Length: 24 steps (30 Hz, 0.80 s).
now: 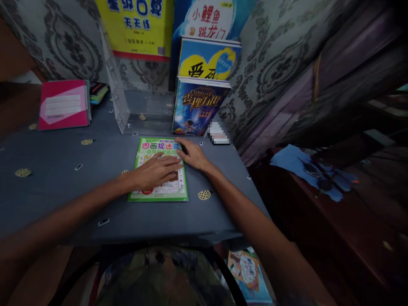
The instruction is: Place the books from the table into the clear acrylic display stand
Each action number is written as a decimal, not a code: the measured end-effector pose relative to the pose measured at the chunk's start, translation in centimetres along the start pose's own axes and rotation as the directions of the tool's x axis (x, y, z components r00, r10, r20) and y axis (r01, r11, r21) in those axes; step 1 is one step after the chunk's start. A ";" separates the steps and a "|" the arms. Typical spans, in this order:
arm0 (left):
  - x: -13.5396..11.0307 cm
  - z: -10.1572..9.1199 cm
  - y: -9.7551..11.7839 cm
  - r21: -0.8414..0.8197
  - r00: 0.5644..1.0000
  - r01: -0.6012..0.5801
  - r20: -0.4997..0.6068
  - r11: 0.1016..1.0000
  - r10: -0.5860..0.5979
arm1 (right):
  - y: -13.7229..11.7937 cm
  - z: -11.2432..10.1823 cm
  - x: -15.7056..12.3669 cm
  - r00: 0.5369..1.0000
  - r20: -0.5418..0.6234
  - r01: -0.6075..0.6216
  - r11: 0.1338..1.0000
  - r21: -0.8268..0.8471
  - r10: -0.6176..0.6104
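A green-bordered children's activity book [153, 146] lies flat on the grey table [57, 187] in front of me. My left hand [156, 171] rests palm down on the middle of its cover, fingers stretched toward the right edge. My right hand [192, 154] lies at the book's upper right corner, fingers flat along the right edge and touching it. Neither hand is lifting the book.
Several books [199, 106] stand leaning against the patterned wall behind, next to a clear acrylic stand [116, 91]. A pink notebook [63, 104] lies at the far left. Dark wooden furniture with a blue cloth [306, 168] stands right of the table. Another book [247, 272] lies below the table edge.
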<state>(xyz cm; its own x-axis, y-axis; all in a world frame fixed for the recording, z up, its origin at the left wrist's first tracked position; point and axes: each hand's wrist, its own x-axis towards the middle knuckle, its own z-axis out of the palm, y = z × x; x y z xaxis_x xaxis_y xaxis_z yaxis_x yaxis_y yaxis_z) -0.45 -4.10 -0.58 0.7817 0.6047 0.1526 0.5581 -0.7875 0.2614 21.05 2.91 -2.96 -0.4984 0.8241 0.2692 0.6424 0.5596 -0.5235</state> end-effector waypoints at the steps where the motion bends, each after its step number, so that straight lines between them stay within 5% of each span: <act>1: 0.0 0.3 0.3 -0.006 1.000 -0.015 -0.009 1.000 0.015 | -0.1 0.0 0.0 1.000 0.002 0.003 1.000 -0.010 -0.003; 6: 0.0 0.5 1.1 0.000 0.998 -0.034 -0.061 0.999 0.034 | -0.6 0.1 -0.1 1.000 0.009 0.009 0.999 -0.052 -0.008; 12: -1.2 -0.3 3.5 -0.105 0.981 -0.190 0.009 0.976 0.192 | -1.0 -0.1 -0.1 0.999 0.039 -0.007 0.996 -0.094 0.011; 24: -2.7 0.1 5.4 0.006 0.960 -0.271 0.070 0.963 0.270 | -2.4 0.2 -0.7 1.000 0.004 0.001 0.977 -0.212 0.000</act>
<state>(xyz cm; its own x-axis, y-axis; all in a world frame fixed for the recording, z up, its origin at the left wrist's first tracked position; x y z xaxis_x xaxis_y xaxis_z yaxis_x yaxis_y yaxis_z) 0.46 -9.95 0.34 0.9209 0.3597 0.1499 0.3270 -0.9226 0.2049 19.75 0.98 -2.07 -0.5007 0.8236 0.2664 0.7508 0.5663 -0.3400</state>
